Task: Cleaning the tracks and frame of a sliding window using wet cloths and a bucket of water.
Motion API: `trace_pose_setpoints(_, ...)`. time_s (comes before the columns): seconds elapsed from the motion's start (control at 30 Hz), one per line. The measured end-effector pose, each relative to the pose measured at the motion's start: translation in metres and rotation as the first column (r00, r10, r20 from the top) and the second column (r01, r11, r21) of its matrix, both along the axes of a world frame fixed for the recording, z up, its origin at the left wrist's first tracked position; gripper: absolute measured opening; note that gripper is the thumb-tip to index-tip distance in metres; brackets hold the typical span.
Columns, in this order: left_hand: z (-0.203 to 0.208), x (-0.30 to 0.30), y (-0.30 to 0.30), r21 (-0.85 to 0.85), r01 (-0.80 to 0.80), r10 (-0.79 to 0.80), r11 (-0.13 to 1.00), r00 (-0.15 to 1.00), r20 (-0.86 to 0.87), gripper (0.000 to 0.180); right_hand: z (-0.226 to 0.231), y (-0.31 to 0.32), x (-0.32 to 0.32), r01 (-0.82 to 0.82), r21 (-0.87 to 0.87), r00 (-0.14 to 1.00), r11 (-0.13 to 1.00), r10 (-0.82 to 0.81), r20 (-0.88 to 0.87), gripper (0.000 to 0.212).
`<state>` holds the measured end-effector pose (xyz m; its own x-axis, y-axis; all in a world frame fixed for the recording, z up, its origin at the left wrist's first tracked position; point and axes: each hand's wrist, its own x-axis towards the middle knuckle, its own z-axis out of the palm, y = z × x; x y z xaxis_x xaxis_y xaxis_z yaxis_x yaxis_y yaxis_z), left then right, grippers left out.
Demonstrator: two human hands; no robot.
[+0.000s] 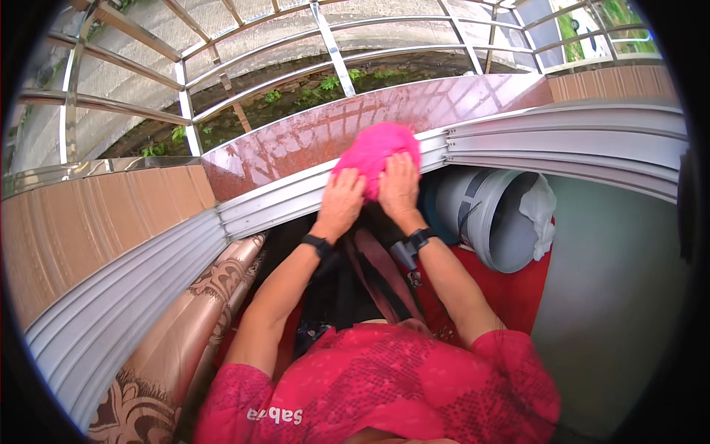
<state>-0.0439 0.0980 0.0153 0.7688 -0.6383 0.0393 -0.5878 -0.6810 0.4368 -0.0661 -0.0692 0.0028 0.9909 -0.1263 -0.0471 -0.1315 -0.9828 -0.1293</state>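
Observation:
A bright pink cloth (381, 144) is bunched up over the inner edge of the glossy reddish stone window sill (296, 152) and the white sliding-window track (288, 196). My left hand (342, 201) grips its near left side with bent fingers. On the cloth's right side, my right hand (399, 191) closes over the fabric, close beside the left. Both arms reach forward, each with a dark band at the wrist. The cloth hides the part of the sill and track under it.
Metal railing bars (333, 48) stand beyond the sill. A grey bucket (488, 222) with a white plastic bag (538, 218) at its rim is on a red mat (529, 296), right of my arms. Patterned curtain fabric (214, 288) hangs at left.

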Motion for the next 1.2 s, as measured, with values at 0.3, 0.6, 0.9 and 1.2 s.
trace_pose_setpoints(0.3, 0.046, 0.014, 0.106, 0.242, -0.218, 0.266, 0.945, 0.946, -0.188, 0.039, -0.002, 0.105, 0.027, -0.326, 0.339, 0.944, 0.883, 0.283, 0.17, 0.015)
trace_pose_setpoints(0.6, 0.016, -0.004, -0.054, -0.154, 0.103, -0.087, 0.983, 0.991, 0.106, 0.036, 0.03, -0.09, -0.016, -0.094, 0.002, 0.968, 0.996, 0.091, 0.234, 0.024)
trace_pose_setpoints(0.9, 0.009, 0.003, -0.032, 0.01, -0.009, 0.008, 1.0, 0.999, 0.045, 0.02, 0.015, -0.044, -0.024, -0.034, -0.013, 0.975, 0.999, 0.036, 0.221, 0.033)
trace_pose_setpoints(1.2, 0.029, 0.002, 0.07, 0.21, -0.178, 0.198, 0.961, 0.977, -0.08, 0.027, 0.009, 0.039, -0.015, -0.157, 0.388, 0.982, 0.908, 0.102, 0.159, 0.025)
